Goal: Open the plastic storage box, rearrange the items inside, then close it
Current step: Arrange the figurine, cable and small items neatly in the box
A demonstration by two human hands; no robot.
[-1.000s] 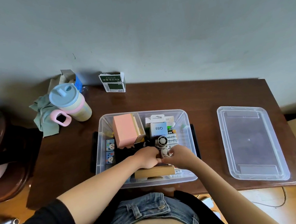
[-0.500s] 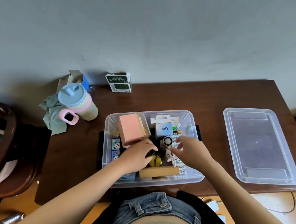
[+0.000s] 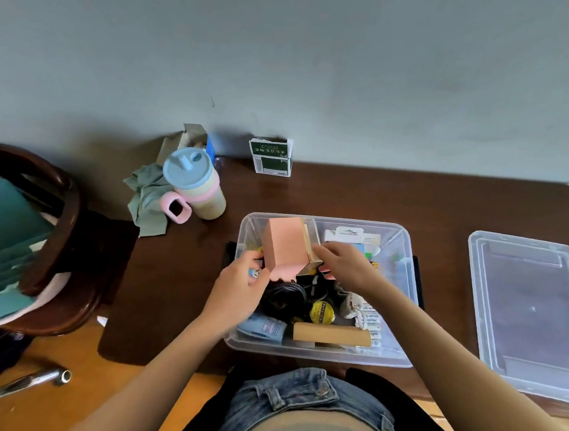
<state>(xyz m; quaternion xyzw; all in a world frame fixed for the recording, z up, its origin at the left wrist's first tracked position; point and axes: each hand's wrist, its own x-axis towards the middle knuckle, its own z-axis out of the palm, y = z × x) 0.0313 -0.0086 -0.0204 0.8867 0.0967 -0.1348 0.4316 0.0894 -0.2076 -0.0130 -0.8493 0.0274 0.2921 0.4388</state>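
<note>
A clear plastic storage box (image 3: 404,308) is seen at the lower centre of the frame, standing open on a dark wooden table (image 3: 410,199). Its lid (image 3: 532,312) is laid flat on the table at the right edge of the frame, well apart from the box.

A pink box (image 3: 285,245) is held upright in the upper left part of the storage box. It is gripped from the left by the left hand (image 3: 239,285), whose fingers are curled against its side, and from the right by the right hand (image 3: 345,261), whose fingers are bent against its gold-edged side.

Below the hands, inside the storage box, black coiled cables (image 3: 284,297), a round yellow tin (image 3: 321,312) and a long brown cardboard box (image 3: 332,334) are seen, the last lying along the near wall. White packets (image 3: 352,236) lie at the far right of the storage box.

At the upper left of the table, a cup with a blue lid and pink handle (image 3: 195,184) is stood beside a crumpled green cloth (image 3: 145,198). A small green and white carton (image 3: 271,157) is stood against the wall.
</note>
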